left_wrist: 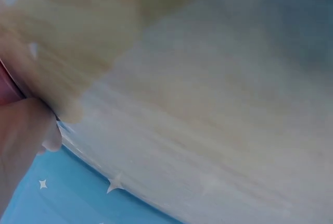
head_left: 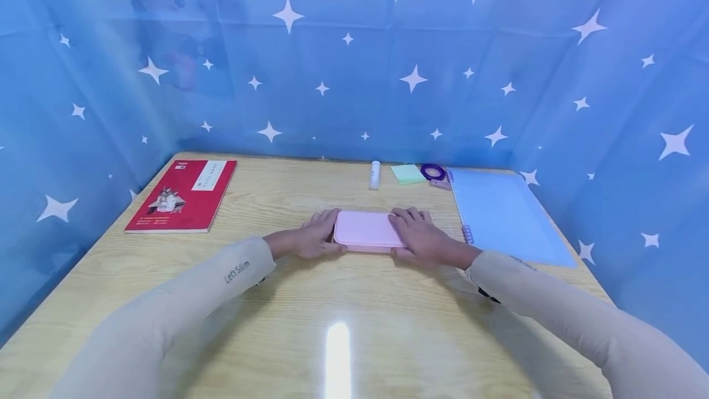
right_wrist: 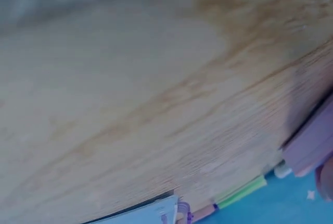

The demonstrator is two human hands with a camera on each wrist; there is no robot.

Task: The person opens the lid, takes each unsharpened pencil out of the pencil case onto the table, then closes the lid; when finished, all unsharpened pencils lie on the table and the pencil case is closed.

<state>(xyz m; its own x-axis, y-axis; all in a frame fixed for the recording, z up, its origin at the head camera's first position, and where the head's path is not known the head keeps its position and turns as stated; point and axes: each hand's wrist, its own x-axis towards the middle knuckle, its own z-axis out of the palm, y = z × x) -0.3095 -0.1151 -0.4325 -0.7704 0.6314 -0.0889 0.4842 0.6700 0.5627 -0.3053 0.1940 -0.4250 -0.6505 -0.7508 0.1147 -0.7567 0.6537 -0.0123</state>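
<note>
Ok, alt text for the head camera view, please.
A person's left hand and right hand grip opposite ends of a pink case at a wood-grain table. Beyond it are a white glue stick, green sticky notes and a purple tape roll, with a red book left and blue spiral notebook right.

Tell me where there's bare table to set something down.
Bare table: between the red book and white tube, and this side of the pink case, between the sleeves. Crowded: back right, where green notes, purple ring and spiral notebook cluster; mid-table, left hand and right hand grip the case.
</note>
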